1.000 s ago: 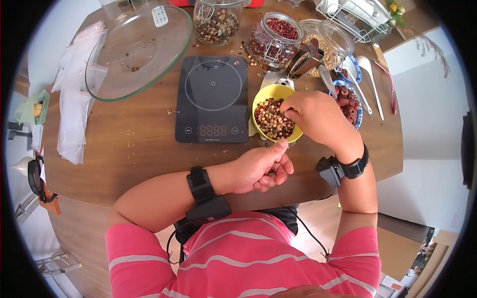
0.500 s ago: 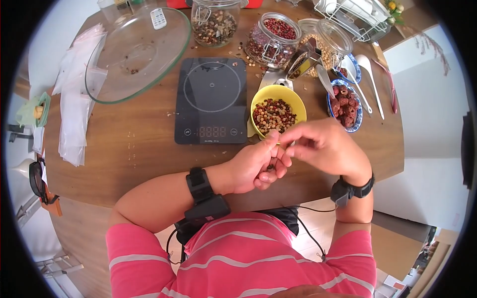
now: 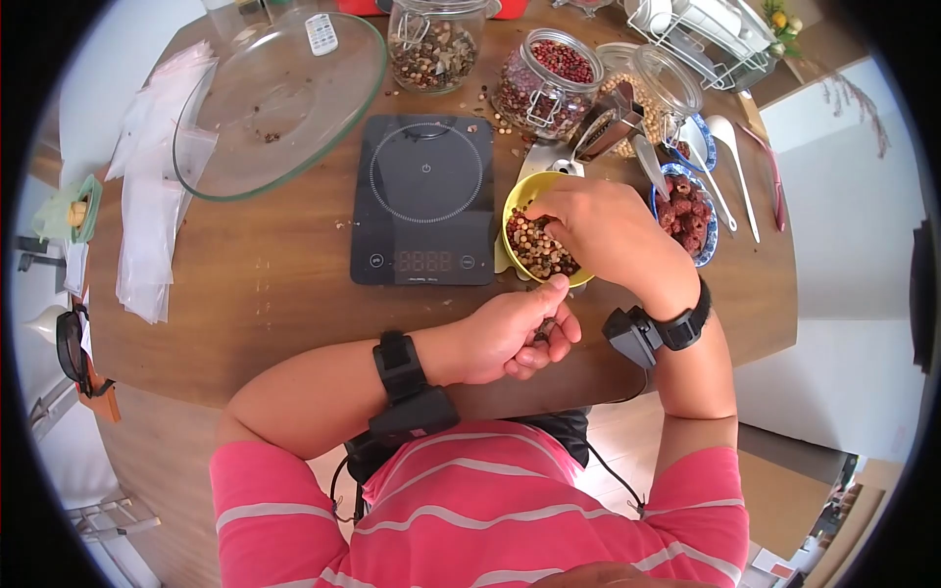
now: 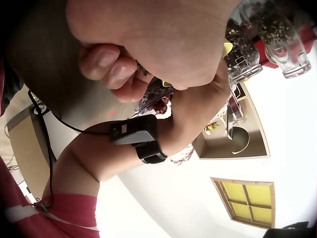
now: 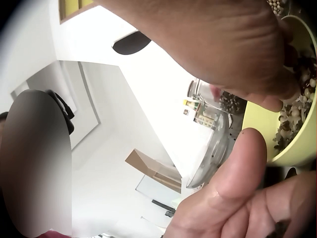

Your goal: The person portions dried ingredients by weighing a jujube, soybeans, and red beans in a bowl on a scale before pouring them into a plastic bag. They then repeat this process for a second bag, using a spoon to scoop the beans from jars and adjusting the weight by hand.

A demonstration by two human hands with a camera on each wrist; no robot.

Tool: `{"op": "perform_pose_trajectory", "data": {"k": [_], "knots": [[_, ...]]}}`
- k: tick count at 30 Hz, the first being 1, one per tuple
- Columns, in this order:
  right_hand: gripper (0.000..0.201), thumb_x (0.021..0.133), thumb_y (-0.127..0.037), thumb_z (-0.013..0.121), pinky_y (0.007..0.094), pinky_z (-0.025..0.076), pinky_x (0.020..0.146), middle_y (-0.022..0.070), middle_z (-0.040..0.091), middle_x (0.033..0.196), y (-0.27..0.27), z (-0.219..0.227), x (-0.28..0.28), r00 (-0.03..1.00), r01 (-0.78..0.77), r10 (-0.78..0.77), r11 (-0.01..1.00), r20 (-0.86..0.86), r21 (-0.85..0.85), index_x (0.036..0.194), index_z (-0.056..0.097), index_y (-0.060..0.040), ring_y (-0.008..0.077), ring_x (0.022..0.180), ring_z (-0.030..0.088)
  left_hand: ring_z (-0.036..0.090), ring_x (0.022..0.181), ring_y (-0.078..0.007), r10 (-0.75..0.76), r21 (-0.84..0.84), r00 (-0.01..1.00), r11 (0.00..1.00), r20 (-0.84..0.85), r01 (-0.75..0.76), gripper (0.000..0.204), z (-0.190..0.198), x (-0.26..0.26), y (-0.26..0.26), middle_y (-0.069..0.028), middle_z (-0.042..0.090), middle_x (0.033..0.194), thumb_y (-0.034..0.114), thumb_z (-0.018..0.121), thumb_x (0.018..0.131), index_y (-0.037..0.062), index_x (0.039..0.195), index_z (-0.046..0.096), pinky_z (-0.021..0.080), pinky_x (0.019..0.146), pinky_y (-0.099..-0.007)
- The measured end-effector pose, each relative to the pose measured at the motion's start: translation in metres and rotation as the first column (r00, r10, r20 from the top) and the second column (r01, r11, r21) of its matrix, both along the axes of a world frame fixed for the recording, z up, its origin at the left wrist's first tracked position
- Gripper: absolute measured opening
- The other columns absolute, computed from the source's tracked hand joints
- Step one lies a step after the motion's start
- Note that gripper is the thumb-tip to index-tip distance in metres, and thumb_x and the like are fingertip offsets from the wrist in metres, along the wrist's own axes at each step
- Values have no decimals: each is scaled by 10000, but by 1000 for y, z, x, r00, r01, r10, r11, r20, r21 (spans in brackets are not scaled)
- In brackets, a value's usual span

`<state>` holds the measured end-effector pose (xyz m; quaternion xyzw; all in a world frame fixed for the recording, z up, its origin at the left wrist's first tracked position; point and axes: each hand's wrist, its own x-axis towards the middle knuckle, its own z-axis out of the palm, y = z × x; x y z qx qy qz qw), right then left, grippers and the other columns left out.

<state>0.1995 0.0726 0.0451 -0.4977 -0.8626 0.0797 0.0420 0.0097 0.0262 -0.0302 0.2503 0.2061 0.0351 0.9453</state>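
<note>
A yellow bowl [image 3: 514, 204] holds a mix [image 3: 537, 251] of small red, tan and dark beans with pale flakes. My right hand [image 3: 616, 230] reaches over its right side, thumb and fingers bent down to the mix; the fingertips are partly hidden, and I cannot tell whether they pinch anything. Just below the near rim, my left hand [image 3: 505, 335] is turned palm up with curled fingers. Small dark bits [image 3: 545, 328] lie held in those fingers. From the right wrist view, the bowl [image 5: 260, 131] stands close beyond the left thumb [image 5: 247, 158].
A black digital scale [image 3: 423, 186] lies left of the bowl. Beyond it are a large glass dish [image 3: 279, 162] and plastic bags [image 3: 147, 220]. Glass jars [image 3: 436, 49] stand at the back. A blue-and-white dish [image 3: 713, 233] of dark red pieces and spoons [image 3: 741, 176] lie right.
My right hand went from the bowl to the left hand's fingers, then back over the bowl into the mix. The left hand stays nearly in place with its dark bits.
</note>
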Motion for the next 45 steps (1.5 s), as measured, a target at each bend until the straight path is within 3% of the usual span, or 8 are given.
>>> {"op": "perform_pose_trajectory", "data": {"k": [13, 22, 24, 31, 34, 37, 39, 45], "knots": [[101, 868, -97, 703, 478, 538, 780, 159, 714, 899, 15, -1, -10, 991, 91, -81, 990, 105, -103, 950, 732, -45, 388, 906, 688, 341, 559, -53, -15, 38, 1000, 999, -9, 15, 696, 1, 1, -1, -31, 561, 830, 687, 311, 1086, 56, 1056, 604, 274, 480, -225], [101, 899, -78, 712, 414, 550, 696, 164, 739, 913, -14, 23, 20, 954, 162, -156, 987, -255, 0, 986, 726, -29, 356, 828, 718, 337, 564, -53, -13, 7, 1000, 1000, 12, 13, 710, 2, 0, -1, -34, 560, 841, 705, 315, 1076, 53, 1060, 595, 274, 484, -222], [127, 894, -44, 730, 368, 551, 702, 161, 755, 907, -21, 32, 22, 879, 272, -363, 914, -309, -301, 1018, 739, -22, 302, 801, 737, 336, 566, -52, -2, 8, 1000, 1000, 11, 2, 718, 3, 0, -1, -36, 561, 844, 716, 318, 1070, 53, 1068, 593, 277, 488, -218], [151, 914, -40, 718, 342, 554, 699, 143, 769, 883, -23, 12, 38, 812, 200, -355, 915, -464, -351, 1058, 753, -11, 231, 763, 742, 339, 570, -52, -5, 13, 1000, 1000, 19, 5, 729, 0, 0, -1, -40, 563, 850, 732, 321, 1060, 55, 1076, 591, 281, 495, -213], [140, 906, -50, 728, 356, 559, 709, 145, 772, 906, -23, 16, 36, 845, 213, -343, 919, -410, -331, 1040, 752, -20, 267, 785, 750, 340, 569, -54, -9, 13, 999, 1000, 31, 9, 733, 0, 0, 0, -42, 565, 852, 737, 321, 1057, 56, 1075, 591, 281, 493, -214], [104, 914, -6, 722, 337, 531, 706, 93, 732, 923, -19, 14, 26, 906, 243, -288, 954, -309, -177, 1015, 737, -25, 204, 795, 687, 342, 567, -56, -10, 5, 1000, 1000, 24, 10, 731, 0, 1, -1, -42, 566, 850, 733, 320, 1059, 56, 1074, 593, 280, 492, -216], [125, 876, -93, 702, 447, 567, 735, 134, 759, 919, -12, 8, 20, 980, 117, -117, 993, -160, -9, 977, 767, -60, 359, 862, 726, 344, 565, -57, -17, 23, 1000, 1000, 1, 17, 722, 3, 0, 0, -41, 564, 845, 720, 312, 1068, 57, 1067, 598, 279, 490, -219], [119, 836, -87, 719, 457, 556, 757, 115, 726, 902, -8, -7, 15, 998, 21, -24, 998, 54, 60, 943, 769, -80, 349, 861, 697, 347, 563, -54, -27, 36, 1000, 999, 12, 27, 697, 0, 1, -2, -28, 562, 838, 685, 293, 1089, 62, 1057, 603, 283, 488, -224]]}}
